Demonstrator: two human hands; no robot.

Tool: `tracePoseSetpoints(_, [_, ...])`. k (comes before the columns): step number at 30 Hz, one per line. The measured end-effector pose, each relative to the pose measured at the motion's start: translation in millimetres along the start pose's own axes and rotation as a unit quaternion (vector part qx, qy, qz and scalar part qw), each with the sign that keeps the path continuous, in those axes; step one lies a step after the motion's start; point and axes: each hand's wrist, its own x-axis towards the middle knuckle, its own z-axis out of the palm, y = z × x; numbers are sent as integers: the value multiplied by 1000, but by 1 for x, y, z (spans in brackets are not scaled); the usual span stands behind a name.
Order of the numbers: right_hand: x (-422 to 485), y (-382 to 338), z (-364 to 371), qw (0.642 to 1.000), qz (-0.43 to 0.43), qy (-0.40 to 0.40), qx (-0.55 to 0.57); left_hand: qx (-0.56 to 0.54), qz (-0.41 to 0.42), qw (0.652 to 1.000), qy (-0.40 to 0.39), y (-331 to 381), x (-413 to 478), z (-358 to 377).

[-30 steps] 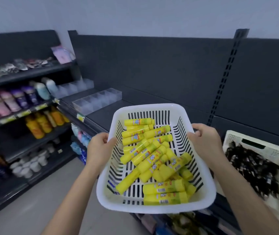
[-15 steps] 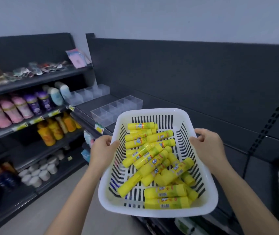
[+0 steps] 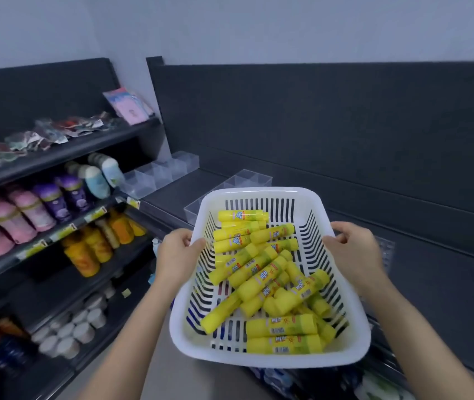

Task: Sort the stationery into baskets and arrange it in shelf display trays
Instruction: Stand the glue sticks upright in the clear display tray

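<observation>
I carry a white slotted plastic basket (image 3: 261, 194) in front of me, level with the dark shelf. Several yellow glue sticks (image 3: 261, 277) lie loose in it, piled toward the near right corner. My left hand (image 3: 176, 256) grips the basket's left rim, thumb over the edge. My right hand (image 3: 352, 252) grips the right rim the same way. Clear plastic display trays (image 3: 247, 179) stand on the dark shelf just beyond the basket, partly hidden by it. A second row of clear trays (image 3: 160, 171) sits further back left.
The dark shelf top (image 3: 432, 272) stretches to the right under the basket. On the left, a shelving unit (image 3: 56, 160) holds pink, purple and blue bottles, orange bottles below, white cups lower down. Grey floor lies between my arms.
The view has swung left and closer to the shelf. The second basket with dark items on the right has left the frame. The basket stays held in both hands.
</observation>
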Motion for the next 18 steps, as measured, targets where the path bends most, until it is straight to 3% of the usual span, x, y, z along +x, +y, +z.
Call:
tracePoseSetpoints(7, [36, -4, 29, 1000, 11, 25, -15, 3, 24, 999, -25, -13, 58, 13])
tracePoseSetpoints(18, [108, 37, 48, 989, 70, 122, -40, 56, 118, 987, -97, -9, 158, 97])
